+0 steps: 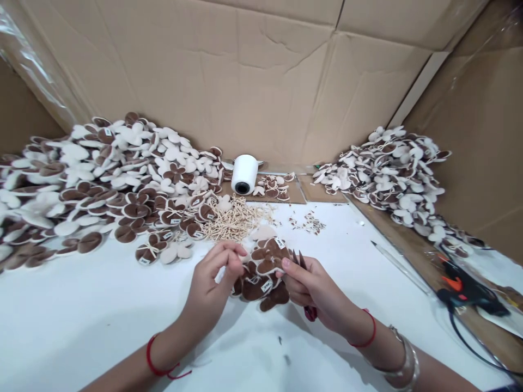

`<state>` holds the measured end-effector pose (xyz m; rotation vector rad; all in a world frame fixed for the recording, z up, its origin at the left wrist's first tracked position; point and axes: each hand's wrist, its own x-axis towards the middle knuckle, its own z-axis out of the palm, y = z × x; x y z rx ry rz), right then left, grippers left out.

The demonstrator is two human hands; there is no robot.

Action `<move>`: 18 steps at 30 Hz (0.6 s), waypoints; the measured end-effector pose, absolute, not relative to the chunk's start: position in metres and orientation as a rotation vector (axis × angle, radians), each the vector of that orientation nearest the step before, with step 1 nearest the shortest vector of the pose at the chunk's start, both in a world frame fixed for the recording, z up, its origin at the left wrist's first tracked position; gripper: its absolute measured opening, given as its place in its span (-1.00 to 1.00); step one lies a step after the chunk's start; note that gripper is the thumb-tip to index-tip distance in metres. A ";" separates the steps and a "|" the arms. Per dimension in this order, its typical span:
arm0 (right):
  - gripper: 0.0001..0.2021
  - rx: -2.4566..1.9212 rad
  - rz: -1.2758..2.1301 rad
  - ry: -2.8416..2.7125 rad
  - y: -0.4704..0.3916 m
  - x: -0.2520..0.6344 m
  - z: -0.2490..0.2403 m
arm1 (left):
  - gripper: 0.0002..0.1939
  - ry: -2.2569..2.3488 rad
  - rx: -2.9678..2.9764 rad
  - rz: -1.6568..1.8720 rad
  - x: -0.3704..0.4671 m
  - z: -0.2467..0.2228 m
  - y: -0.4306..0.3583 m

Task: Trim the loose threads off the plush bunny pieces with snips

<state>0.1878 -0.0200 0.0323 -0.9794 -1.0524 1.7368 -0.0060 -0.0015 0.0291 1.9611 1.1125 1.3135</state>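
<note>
Right grip (312, 286) clamped on a brown cloth flower (269, 257), scissors (303, 260) in the same hand; I judge the blades best kept clear of its edge. Left grip (214, 279) curled at the flower's left side; I cannot tell whether it pinches anything. Loose flowers (274, 298) crowd just beneath. Beyond on the counter (155, 310): cord pieces (229, 224), then a white roll (245, 167); glue gun (469, 296) well right.
</note>
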 end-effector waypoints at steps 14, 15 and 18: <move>-0.51 -1.292 1.261 -1.412 -0.006 0.196 0.024 | -0.52 0.549 2.322 1.108 -0.006 0.041 -0.017; -0.51 -1.352 1.189 -1.442 -0.002 0.199 0.024 | -0.58 0.509 2.384 1.143 -0.005 0.038 -0.017; -0.60 -1.562 0.910 -1.435 0.016 0.224 0.027 | -0.81 0.651 2.553 1.246 -0.002 0.024 -0.018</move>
